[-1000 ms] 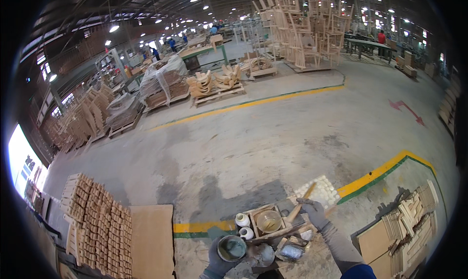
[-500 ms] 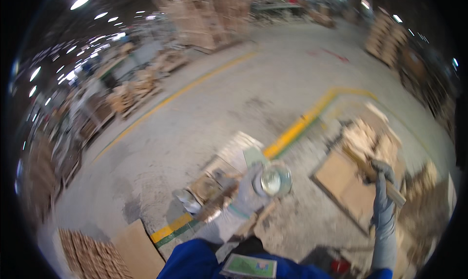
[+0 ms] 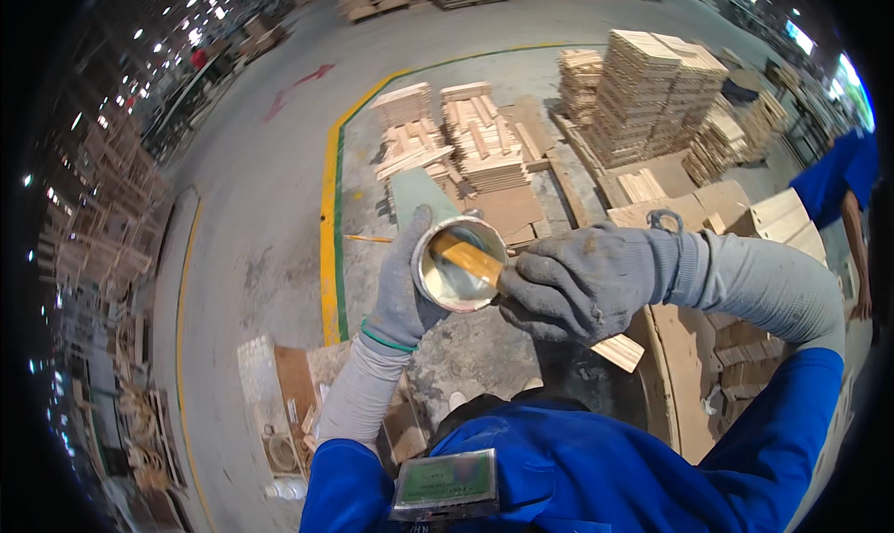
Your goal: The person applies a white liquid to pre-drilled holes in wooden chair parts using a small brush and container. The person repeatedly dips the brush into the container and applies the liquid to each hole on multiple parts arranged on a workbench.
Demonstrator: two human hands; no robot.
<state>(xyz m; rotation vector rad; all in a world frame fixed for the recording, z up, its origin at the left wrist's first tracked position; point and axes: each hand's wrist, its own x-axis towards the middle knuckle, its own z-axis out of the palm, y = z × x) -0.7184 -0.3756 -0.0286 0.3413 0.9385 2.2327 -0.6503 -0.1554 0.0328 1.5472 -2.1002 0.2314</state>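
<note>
My left hand (image 3: 402, 286), in a grey glove, is closed round a round white cup (image 3: 445, 300) with pale, creamy stuff coating its inside. A flat, pale green piece (image 3: 419, 194) juts out beyond that hand, and how it is held is hidden. My right hand (image 3: 591, 277), also gloved in grey, is closed round an amber wooden stick (image 3: 470, 259) that dips into the cup's mouth. Below the right hand shows the pale end of a wood strip (image 3: 619, 351). I cannot tell whether it is one piece with the stick, since the fingers cover the middle.
Stacked wood strips (image 3: 484, 151) lie ahead, with taller stacks (image 3: 652, 95) at the right. A cardboard-topped stack (image 3: 680, 375) stands close by my right arm. At lower left is a low bench (image 3: 298, 384) with small items. Another person's arm (image 3: 852, 244) shows at the far right.
My view has swung to the right. My right hand has come from the wood stack at the right to the cup, and the stick is now inside it. The left hand still holds the cup.
</note>
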